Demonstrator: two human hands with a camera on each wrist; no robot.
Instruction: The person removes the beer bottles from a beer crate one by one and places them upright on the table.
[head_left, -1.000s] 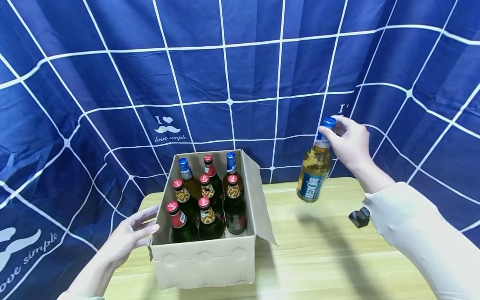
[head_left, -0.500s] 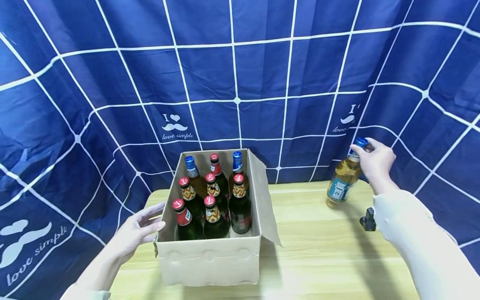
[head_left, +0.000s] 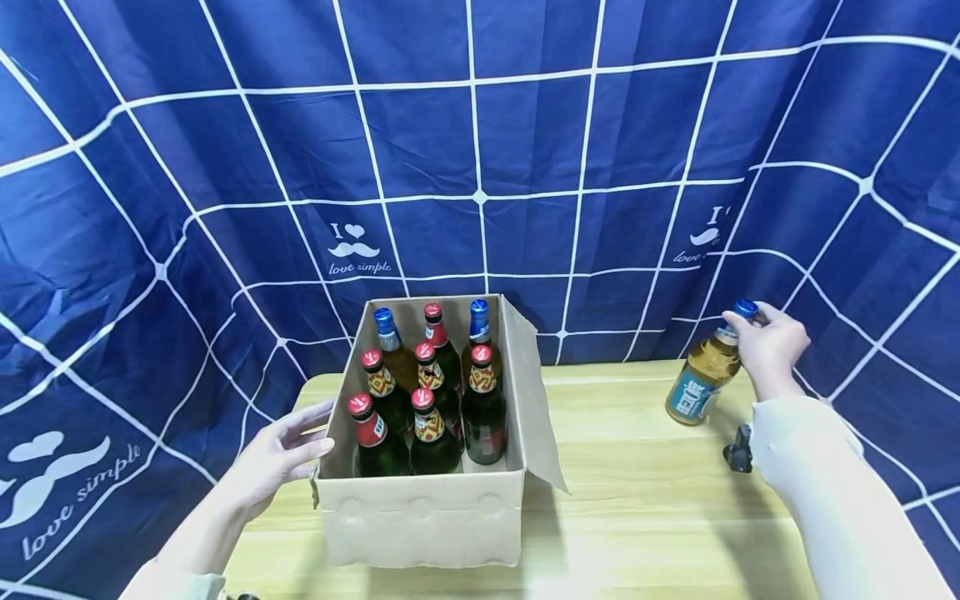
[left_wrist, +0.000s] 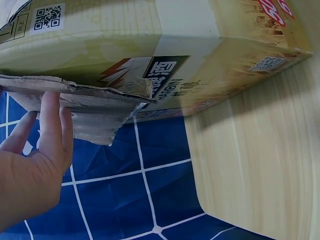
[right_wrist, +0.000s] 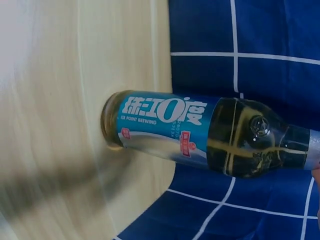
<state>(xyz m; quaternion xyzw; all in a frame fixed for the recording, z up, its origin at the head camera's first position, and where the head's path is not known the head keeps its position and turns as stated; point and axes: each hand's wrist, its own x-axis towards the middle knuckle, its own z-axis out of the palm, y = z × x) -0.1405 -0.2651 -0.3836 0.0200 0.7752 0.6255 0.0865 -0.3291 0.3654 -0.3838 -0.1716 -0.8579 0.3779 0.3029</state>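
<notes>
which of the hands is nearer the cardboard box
Left. The left hand is at the left side of the cardboard box; the right hand is well off to the box's right, holding a blue-capped bottle.

Teal-labelled amber bottle (head_left: 708, 367), white-gridded blue cloth (head_left: 525, 150)

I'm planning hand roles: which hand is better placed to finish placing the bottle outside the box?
Right, I'd judge: the right hand holds the bottle by its top over the table. The left hand is beyond the box, at its left side.
</notes>
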